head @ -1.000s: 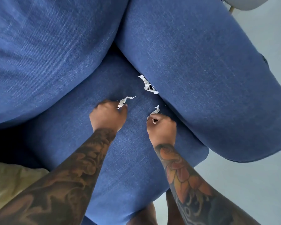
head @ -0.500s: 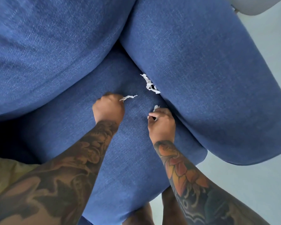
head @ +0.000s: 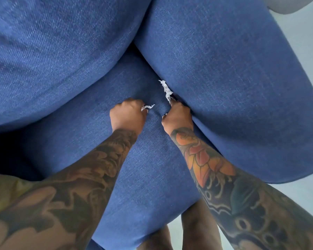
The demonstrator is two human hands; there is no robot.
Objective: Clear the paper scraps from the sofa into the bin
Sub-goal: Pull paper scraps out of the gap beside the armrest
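We judge that the task is in its collecting part, and no scrap has reached the bin yet, because no bin shows in the view. We count three paper scraps here, all on the sofa seat (head: pixel 143 168) near its back corner. The left hand (head: pixel 127 115) is curled into a fist, and it pinches one short scrap (head: pixel 148 106), which sticks out from its fingers toward the right. The right hand (head: pixel 177 117) is also curled; its fingertips touch the lower end of a long twisted scrap (head: pixel 166 91), which lies in the crease where the seat meets the armrest (head: pixel 233 87). If the fingers already grip this scrap, we cannot tell. A small white bit (head: pixel 164 114) shows at the thumb side of the right hand, so we think this hand keeps one scrap inside. What is left: to lift the long scrap and to carry all three to the bin.
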